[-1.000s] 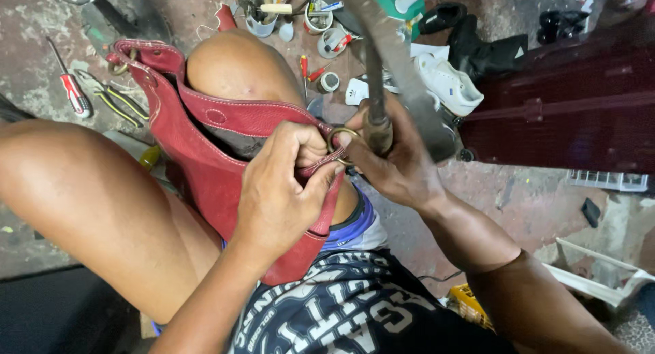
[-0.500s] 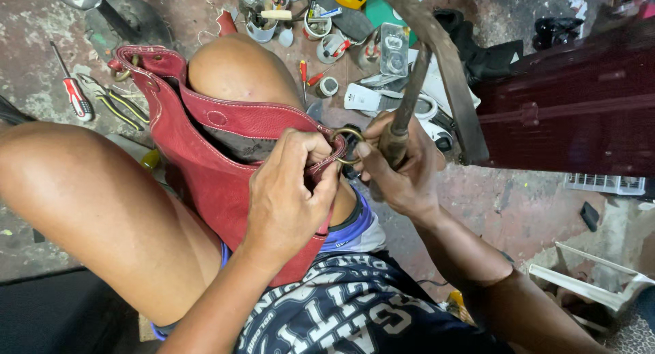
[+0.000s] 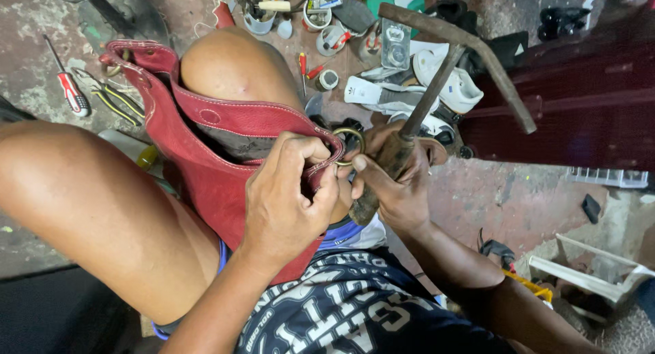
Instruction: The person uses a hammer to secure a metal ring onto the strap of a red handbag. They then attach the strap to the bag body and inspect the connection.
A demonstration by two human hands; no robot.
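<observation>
Where the left hand (image 3: pixel 290 200) grips, the red bag (image 3: pixel 205 156) edge hides.

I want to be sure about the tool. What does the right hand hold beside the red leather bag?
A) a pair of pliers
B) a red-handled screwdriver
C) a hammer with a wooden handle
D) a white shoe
C: the right hand grips the wooden handle of a hammer, its metal head raised, beside the brass ring of the red bag.
</observation>
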